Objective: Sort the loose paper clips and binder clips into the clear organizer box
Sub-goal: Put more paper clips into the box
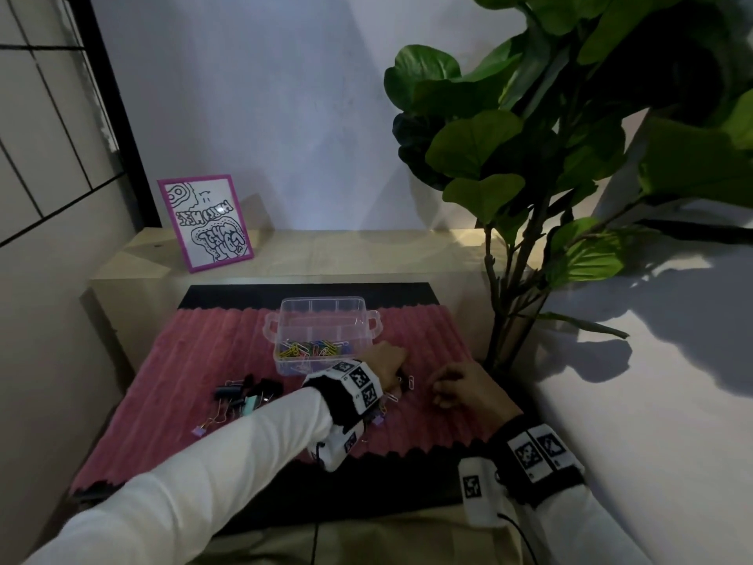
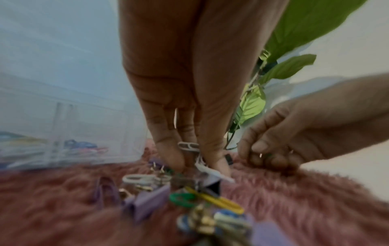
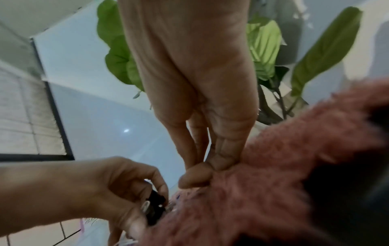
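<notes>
A fluffy pink ribbed mat (image 1: pixel 195 352) lies on a black underlay (image 1: pixel 293 293), and both lie on a pale wooden surface (image 1: pixel 366 254) that ends at a plain white wall (image 1: pixel 285 95). At the back left corner of this surface a pink-framed drawing (image 1: pixel 205 222) leans against the wall. A large-leaved green plant (image 1: pixel 550 128) stands beyond the right edge of the mat, and a white ledge (image 1: pixel 652 381) runs along that side.

The clear plastic organizer box (image 1: pixel 322 334) with two side handles stands open at the back middle of the mat. Its front compartments hold many coloured paper clips (image 1: pixel 313 347).

The left hand (image 1: pixel 381 360) reaches across to the right part of the mat, just in front of the box. Its fingers (image 2: pixel 168 149) are closed narrowly, pinching white paper clips (image 2: pixel 188 146), and the right wrist view shows a small black binder clip (image 3: pixel 154 206) in the same grip. Under this wrist lie a lilac binder clip (image 2: pixel 145 203), a green paper clip (image 2: pixel 181 198) and a yellow paper clip (image 2: pixel 221 202).

The right hand (image 1: pixel 464 387) rests near the right edge of the mat, its fingers curled down onto the pile; I cannot tell if it holds something.

A heap of black and mint binder clips (image 1: pixel 248 393) lies left of the middle, with one lilac clip (image 1: pixel 199 431) nearer the front. The left part of the mat is free.
</notes>
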{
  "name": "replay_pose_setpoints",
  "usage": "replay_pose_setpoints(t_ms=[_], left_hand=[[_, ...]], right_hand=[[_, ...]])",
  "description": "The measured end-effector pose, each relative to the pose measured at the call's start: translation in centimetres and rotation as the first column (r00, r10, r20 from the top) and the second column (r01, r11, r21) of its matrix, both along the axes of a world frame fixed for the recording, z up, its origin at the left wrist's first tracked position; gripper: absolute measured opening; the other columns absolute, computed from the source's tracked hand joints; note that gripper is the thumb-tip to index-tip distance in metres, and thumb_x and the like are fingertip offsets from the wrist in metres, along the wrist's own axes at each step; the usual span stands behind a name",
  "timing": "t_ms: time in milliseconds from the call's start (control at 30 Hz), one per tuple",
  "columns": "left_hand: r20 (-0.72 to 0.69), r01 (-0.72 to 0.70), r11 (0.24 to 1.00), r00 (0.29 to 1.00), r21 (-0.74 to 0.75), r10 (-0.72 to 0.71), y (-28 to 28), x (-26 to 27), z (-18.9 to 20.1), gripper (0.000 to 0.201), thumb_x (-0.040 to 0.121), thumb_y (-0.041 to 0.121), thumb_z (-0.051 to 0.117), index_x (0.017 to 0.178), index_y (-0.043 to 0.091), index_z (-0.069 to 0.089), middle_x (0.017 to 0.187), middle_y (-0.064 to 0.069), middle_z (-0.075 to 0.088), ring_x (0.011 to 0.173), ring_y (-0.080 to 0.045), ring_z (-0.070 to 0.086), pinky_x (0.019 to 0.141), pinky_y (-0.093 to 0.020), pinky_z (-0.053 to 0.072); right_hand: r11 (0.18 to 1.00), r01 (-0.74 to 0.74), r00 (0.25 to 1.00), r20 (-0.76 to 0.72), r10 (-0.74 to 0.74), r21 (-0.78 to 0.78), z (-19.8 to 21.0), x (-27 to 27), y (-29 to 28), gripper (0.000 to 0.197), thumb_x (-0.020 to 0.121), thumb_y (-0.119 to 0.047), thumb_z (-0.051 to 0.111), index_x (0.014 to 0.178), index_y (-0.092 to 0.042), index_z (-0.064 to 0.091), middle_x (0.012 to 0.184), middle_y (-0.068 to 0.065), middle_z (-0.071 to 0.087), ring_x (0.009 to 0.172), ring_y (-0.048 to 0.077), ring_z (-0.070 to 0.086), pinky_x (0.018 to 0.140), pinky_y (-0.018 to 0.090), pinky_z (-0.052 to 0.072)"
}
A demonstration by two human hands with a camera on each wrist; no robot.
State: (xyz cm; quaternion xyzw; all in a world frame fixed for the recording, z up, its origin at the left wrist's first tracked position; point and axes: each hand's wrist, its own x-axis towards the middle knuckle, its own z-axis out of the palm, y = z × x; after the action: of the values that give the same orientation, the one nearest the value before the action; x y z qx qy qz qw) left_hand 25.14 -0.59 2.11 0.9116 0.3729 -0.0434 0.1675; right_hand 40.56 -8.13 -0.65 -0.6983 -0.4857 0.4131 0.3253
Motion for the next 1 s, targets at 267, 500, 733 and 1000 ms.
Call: replay_pose_setpoints(t_ms=[267, 500, 733, 1000], left_hand=[[0.306, -0.046, 0.984, 0.947, -0.173, 0.098, 1.2, -3.0, 4.5, 0.024, 0.075, 0.011, 0.071, 0.093, 0.0, 0.06, 0.092, -0.011, 0.067, 0.082, -0.021, 0.067, 0.075, -0.033, 0.054], [0.462, -0.114, 0.92, 0.838, -0.374, 0.292, 2.1, -7.7, 6.0, 0.027, 0.074, 0.003, 0.071, 0.099, 0.004, 0.062, 0.064, 0.014, 0.067, 0.054, 0.001, 0.063, 0.058, -0.016, 0.055], [0.47, -0.179, 0.889, 0.796, -0.42, 0.382, 3.2, -10.7, 5.4, 0.023, 0.071, -0.002, 0.072, 0.09, 0.003, 0.06, 0.061, 0.007, 0.068, 0.045, 0.001, 0.062, 0.048, -0.011, 0.052], [0.383, -0.278, 0.91, 0.84, -0.307, 0.385, 4.9, -12.2, 4.2, 0.022, 0.07, 0.0, 0.074, 0.085, 0.008, 0.061, 0.068, 0.002, 0.062, 0.051, -0.003, 0.061, 0.044, -0.007, 0.047]], right_hand=[[0.999, -0.001, 0.991, 0.133, -0.005, 0.047, 0.0, -0.8, 2.2, 0.02, 0.083, -0.005, 0.06, 0.066, -0.015, 0.06, 0.063, 0.002, 0.058, 0.055, 0.01, 0.054, 0.052, 0.018, 0.049], [0.997, -0.068, 0.898, 0.437, 0.049, 0.028, -0.6, -2.8, 3.8, 0.016, 0.07, -0.013, 0.075, 0.062, -0.007, 0.062, 0.071, 0.007, 0.063, 0.063, 0.015, 0.056, 0.067, 0.03, 0.049], [0.996, -0.091, 0.964, 0.249, 0.093, -0.02, 0.3, -2.5, 3.5, 0.028, 0.077, 0.0, 0.068, 0.056, -0.013, 0.055, 0.059, 0.0, 0.057, 0.054, 0.007, 0.052, 0.039, 0.008, 0.042], [1.0, 0.015, 0.998, 0.061, -0.015, -0.001, 0.2, -1.6, 3.2, 0.026, 0.083, 0.006, 0.054, 0.068, -0.015, 0.056, 0.065, 0.002, 0.058, 0.054, 0.009, 0.053, 0.038, 0.01, 0.041]])
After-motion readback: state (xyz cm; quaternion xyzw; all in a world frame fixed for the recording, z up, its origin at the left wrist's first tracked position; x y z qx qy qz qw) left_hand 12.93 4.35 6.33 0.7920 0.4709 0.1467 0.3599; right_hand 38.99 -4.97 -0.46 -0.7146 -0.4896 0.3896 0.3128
